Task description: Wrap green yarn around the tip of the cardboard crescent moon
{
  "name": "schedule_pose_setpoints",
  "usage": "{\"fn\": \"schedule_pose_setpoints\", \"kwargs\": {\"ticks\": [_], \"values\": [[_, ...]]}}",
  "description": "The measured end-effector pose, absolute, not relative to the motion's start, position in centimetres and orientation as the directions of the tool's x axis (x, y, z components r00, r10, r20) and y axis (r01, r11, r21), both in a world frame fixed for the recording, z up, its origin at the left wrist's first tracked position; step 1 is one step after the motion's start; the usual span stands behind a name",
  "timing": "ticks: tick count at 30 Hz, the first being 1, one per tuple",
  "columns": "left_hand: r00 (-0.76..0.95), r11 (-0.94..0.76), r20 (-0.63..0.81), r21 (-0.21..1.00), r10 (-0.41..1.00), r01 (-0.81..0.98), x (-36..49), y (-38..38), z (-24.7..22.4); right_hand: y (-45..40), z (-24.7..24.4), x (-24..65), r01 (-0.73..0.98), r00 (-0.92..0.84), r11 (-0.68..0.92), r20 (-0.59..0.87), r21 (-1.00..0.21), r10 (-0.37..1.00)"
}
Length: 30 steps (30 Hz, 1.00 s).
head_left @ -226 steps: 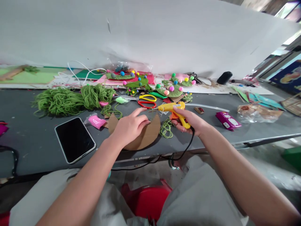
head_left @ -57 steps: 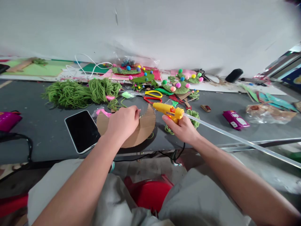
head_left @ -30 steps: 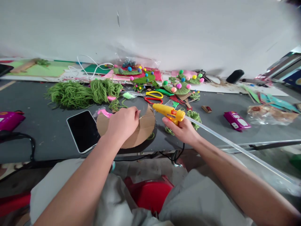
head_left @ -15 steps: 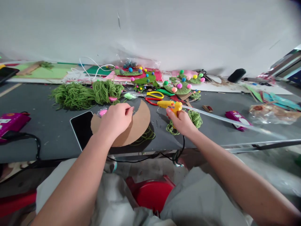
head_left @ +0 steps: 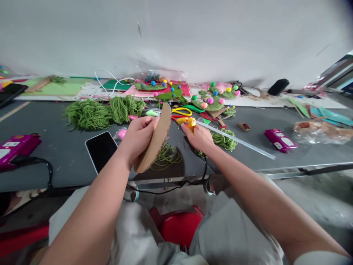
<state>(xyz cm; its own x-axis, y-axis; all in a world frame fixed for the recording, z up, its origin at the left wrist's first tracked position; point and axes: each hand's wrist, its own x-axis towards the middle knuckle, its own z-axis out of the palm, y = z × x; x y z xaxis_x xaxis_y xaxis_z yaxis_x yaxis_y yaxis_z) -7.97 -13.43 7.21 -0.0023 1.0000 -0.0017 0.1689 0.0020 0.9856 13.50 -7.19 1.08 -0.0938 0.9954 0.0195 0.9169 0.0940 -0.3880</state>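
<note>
My left hand (head_left: 140, 138) is closed on a curved piece of brown cardboard (head_left: 158, 141), held tilted on edge above the grey table. My right hand (head_left: 200, 138) grips a yellow hot glue gun (head_left: 187, 122) by its handle, with the nozzle pointing left toward the cardboard. A long clear glue stick (head_left: 237, 139) sticks out of the gun's back end to the right. Loose green yarn (head_left: 168, 156) lies below and between my hands, and more yarn (head_left: 224, 140) lies beyond the right one. A phone (head_left: 101, 149) lies flat beside my left wrist.
Bundles of green yarn (head_left: 89, 114) and scissors with yellow handles (head_left: 182, 111) lie behind my hands. Further back are green pieces decorated with pompoms (head_left: 211, 104). Purple packets (head_left: 280, 140) lie right and left. A black cord (head_left: 165, 192) hangs below the table edge.
The cardboard has turned from nearly flat to standing on edge in my left hand. My right hand has brought the glue gun left, closer to it.
</note>
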Motion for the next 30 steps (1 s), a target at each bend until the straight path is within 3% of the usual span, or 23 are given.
{"fn": "schedule_pose_setpoints", "kwargs": {"ticks": [3,8,15,21,25,27,30], "values": [[0.024,-0.027,0.025,0.996,0.999,0.079,-7.9,-13.7,7.6,-7.2,1.4,14.1,0.895,-0.161,0.154,0.02,-0.418,0.987],[0.017,-0.017,0.015,0.996,1.0,0.083,-7.9,-13.9,7.7,-8.0,2.0,15.4,0.885,-0.203,0.191,0.018,-0.425,0.979],[-0.056,-0.096,0.126,0.922,0.991,0.374,-7.9,-13.4,6.9,-8.6,1.5,16.3,0.857,-0.238,0.235,0.052,-0.459,0.97],[-0.015,-0.136,0.16,0.882,0.987,0.451,-8.1,-12.9,6.1,-8.5,0.8,16.1,0.792,-0.284,0.293,0.102,-0.536,0.953],[0.046,-0.167,0.166,0.855,0.985,0.491,-8.2,-12.9,5.9,-8.5,1.2,16.9,0.713,-0.449,0.425,0.101,-0.558,0.888],[0.047,-0.179,0.186,0.802,0.981,0.571,-8.1,-13.3,6.0,-8.8,1.5,17.4,0.705,-0.514,0.463,0.064,-0.537,0.856],[0.053,-0.175,0.213,0.605,0.976,0.777,-7.6,-14.2,6.3,-9.6,1.5,18.1,0.756,-0.496,0.434,0.004,-0.491,0.868]]}}
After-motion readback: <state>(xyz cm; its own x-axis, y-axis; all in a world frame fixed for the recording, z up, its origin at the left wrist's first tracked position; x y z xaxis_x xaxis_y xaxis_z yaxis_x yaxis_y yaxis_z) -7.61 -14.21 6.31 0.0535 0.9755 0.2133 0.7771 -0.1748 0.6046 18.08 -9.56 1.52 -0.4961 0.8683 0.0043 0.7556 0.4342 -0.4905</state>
